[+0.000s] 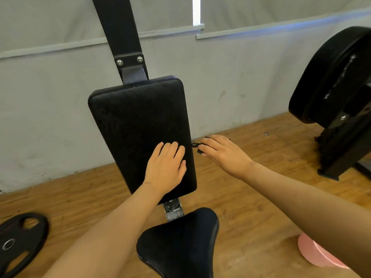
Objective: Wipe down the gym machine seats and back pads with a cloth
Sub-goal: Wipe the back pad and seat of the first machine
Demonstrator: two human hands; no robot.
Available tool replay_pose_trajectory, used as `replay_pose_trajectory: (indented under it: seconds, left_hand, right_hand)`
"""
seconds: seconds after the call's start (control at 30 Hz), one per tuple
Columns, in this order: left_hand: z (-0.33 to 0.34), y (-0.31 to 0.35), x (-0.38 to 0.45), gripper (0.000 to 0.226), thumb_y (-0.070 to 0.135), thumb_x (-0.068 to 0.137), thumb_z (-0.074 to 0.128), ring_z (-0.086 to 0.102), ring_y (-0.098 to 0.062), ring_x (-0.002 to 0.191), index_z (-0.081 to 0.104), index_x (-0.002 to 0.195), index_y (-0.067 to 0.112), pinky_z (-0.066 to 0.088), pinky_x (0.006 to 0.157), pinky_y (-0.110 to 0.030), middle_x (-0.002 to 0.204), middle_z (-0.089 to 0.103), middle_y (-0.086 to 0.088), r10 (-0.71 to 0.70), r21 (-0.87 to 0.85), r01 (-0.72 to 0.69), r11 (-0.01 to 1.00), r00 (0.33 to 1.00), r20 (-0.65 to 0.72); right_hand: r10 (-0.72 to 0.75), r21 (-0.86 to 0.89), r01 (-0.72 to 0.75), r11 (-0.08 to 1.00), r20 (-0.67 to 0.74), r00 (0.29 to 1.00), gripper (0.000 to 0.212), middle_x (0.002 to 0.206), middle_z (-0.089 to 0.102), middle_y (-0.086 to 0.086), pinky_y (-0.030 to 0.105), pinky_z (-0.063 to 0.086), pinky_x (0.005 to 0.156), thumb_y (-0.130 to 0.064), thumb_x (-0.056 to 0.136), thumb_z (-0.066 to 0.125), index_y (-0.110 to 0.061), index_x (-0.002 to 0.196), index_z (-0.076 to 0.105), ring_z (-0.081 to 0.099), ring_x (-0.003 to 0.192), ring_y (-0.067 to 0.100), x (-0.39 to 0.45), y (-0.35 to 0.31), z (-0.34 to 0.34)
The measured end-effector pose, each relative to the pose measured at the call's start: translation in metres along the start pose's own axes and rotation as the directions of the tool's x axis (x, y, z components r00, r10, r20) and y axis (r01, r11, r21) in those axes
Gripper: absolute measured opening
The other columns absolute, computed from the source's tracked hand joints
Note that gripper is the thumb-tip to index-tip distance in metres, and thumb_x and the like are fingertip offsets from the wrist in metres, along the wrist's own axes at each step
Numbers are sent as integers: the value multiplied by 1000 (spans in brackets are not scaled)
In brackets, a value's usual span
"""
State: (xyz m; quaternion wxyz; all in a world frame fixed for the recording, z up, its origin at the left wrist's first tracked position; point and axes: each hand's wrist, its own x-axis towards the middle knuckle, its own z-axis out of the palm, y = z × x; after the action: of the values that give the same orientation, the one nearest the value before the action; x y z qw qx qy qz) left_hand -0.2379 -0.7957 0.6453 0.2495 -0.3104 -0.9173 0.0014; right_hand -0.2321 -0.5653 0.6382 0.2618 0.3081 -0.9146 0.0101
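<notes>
A long black back pad (138, 121) leans on a black frame post (118, 29) in the middle of the view. My left hand (166, 167) lies flat on the pad's lower right part, fingers straight and holding nothing. My right hand (222, 151) is just off the pad's right edge, its fingers curled around a small black adjustment knob (195, 146) with a ring. The black saddle-shaped seat (178, 245) is below, at the bottom centre. No cloth shows in either hand.
A black weight plate (18, 243) lies on the wooden floor at lower left. Another black padded machine (339, 81) stands at the right. A pink object (315, 253) is partly hidden under my right forearm. A grey wall (50, 109) runs behind the pad.
</notes>
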Motion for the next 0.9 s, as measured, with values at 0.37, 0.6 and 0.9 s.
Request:
replay_pose_trajectory:
  seconds: [0.37,0.6,0.9]
  left_hand:
    - [0,82,32,35,27,92,54,58,-26,107,59,121,7,43,103,-43,119,61,-10,-179,87,180,980,984,-17]
    - [-3,113,41,34,25,94,52,58,-25,112,58,123,9,41,106,-42,123,61,-10,-235,139,234,962,972,-11]
    - [3,125,53,32,21,94,53,57,-26,115,57,124,9,39,108,-44,124,61,-11,-188,152,190,970,982,-24]
  right_hand:
    - [-179,135,181,974,-30,983,35,114,65,11,42,53,86,-26,98,40,-7,111,66,61,105,32,-16,64,-3]
    - [-211,155,223,962,-87,973,27,116,65,13,43,53,89,-20,92,56,-6,113,66,61,108,33,-22,87,-7]
    - [-154,195,183,964,-153,976,29,119,64,12,41,50,90,-23,96,49,-7,114,66,53,113,30,-47,107,-4]
